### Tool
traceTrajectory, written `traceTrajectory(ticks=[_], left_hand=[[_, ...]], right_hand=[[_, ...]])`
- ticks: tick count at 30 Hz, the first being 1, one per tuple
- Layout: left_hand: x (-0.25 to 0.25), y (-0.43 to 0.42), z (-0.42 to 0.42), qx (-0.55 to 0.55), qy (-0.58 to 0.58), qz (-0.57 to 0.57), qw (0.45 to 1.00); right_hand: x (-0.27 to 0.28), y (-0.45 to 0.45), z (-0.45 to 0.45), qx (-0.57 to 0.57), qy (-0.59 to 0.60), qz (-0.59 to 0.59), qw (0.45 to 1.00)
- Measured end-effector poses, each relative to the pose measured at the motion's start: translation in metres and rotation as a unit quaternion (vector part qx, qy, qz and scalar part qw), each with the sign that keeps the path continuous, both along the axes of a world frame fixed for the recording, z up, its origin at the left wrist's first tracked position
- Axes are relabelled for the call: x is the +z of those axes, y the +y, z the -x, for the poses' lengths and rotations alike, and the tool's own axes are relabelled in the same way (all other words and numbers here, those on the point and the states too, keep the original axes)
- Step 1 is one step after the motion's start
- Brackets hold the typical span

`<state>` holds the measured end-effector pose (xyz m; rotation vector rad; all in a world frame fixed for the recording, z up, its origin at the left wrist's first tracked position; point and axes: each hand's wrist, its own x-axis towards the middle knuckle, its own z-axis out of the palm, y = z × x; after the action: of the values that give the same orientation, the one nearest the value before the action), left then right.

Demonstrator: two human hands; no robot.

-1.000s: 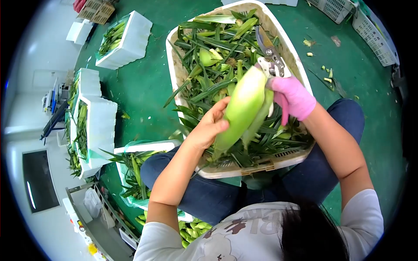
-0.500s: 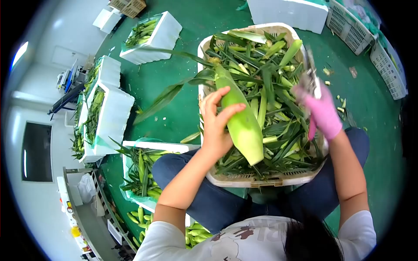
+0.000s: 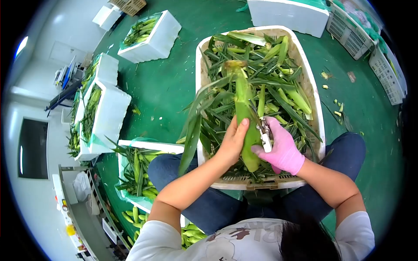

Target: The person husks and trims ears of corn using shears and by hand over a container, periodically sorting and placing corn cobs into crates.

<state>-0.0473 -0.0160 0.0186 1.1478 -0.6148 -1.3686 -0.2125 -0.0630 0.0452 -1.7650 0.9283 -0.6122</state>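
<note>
My bare left hand (image 3: 234,141) is wrapped round a green ear of corn in its husk (image 3: 249,145), with the silk end and long loose leaves pointing away from me. My right hand (image 3: 283,148), in a pink glove, grips pruning shears (image 3: 264,132) with white on the handle. Their metal part lies against the right side of the ear, and whether the blades are open is hard to see. Below both hands is a large white plastic basket (image 3: 320,117) heaped with cut husks and leaves (image 3: 291,102).
To the left is a foam box lined with green net (image 3: 130,195), holding corn. Peeled-looking green ears (image 3: 191,235) lie below it. More foam boxes (image 3: 106,117) of corn line the left side. White crates (image 3: 348,32) stand at the upper right. Scraps (image 3: 337,111) litter the green floor.
My right hand has come in from the right edge of the basket, bringing the shears to the ear. The ear has turned more upright in my left hand.
</note>
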Motion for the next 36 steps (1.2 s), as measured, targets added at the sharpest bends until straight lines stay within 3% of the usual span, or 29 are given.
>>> traceTrajectory(ticks=[3, 4, 7, 10, 13, 15, 18, 19, 20, 22, 24, 27, 30, 31, 33, 36], left_hand=[[0.005, -0.008, -0.015, -0.001, -0.003, 0.022, 1.000], [0.007, -0.010, -0.022, -0.010, -0.020, 0.001, 1.000], [0.008, -0.014, -0.043, -0.083, -0.201, 0.018, 0.976], [0.011, -0.011, -0.049, -0.183, -0.306, 0.043, 0.933], [0.030, -0.011, -0.049, -0.301, -0.082, -0.070, 0.947], [0.034, -0.010, -0.056, -0.332, -0.016, -0.105, 0.937], [0.032, -0.012, -0.068, -0.354, 0.021, -0.134, 0.925], [0.032, -0.011, -0.071, -0.354, 0.028, -0.145, 0.924], [0.034, -0.009, -0.073, -0.349, 0.015, -0.124, 0.929], [0.040, -0.007, -0.075, -0.340, -0.013, -0.084, 0.937], [0.045, -0.008, -0.083, -0.348, -0.003, -0.061, 0.935], [0.032, -0.003, -0.099, -0.380, 0.044, -0.010, 0.924], [0.020, 0.000, -0.095, -0.430, 0.119, -0.011, 0.895], [0.018, 0.001, -0.091, -0.444, 0.149, -0.039, 0.883], [0.017, 0.000, -0.079, -0.474, 0.175, -0.073, 0.860], [0.016, 0.001, -0.061, -0.474, 0.216, -0.087, 0.849]], right_hand=[[0.013, -0.016, 0.004, 0.027, 0.038, -0.003, 0.999], [0.023, -0.021, 0.009, 0.033, 0.042, -0.075, 0.996], [0.020, -0.037, 0.023, 0.068, 0.006, -0.126, 0.990], [0.013, -0.050, 0.036, 0.115, 0.005, -0.052, 0.992], [0.023, -0.064, 0.048, 0.162, 0.021, 0.079, 0.983], [0.013, -0.065, 0.048, 0.165, -0.033, 0.152, 0.974], [0.019, -0.058, 0.043, 0.190, -0.017, -0.053, 0.980], [0.016, -0.054, 0.039, 0.175, -0.023, -0.040, 0.983], [0.014, -0.050, 0.037, 0.154, -0.038, -0.112, 0.981], [0.011, -0.042, 0.036, 0.108, -0.066, -0.254, 0.959], [0.042, -0.046, 0.033, 0.126, -0.048, -0.331, 0.934], [0.032, -0.053, 0.045, 0.236, -0.129, -0.360, 0.893], [0.024, -0.052, 0.046, 0.308, -0.082, -0.330, 0.888], [0.013, -0.058, 0.046, 0.383, -0.029, -0.210, 0.899], [0.037, -0.052, 0.046, 0.366, -0.047, -0.286, 0.884], [0.045, -0.050, 0.045, 0.321, 0.016, -0.325, 0.890]])
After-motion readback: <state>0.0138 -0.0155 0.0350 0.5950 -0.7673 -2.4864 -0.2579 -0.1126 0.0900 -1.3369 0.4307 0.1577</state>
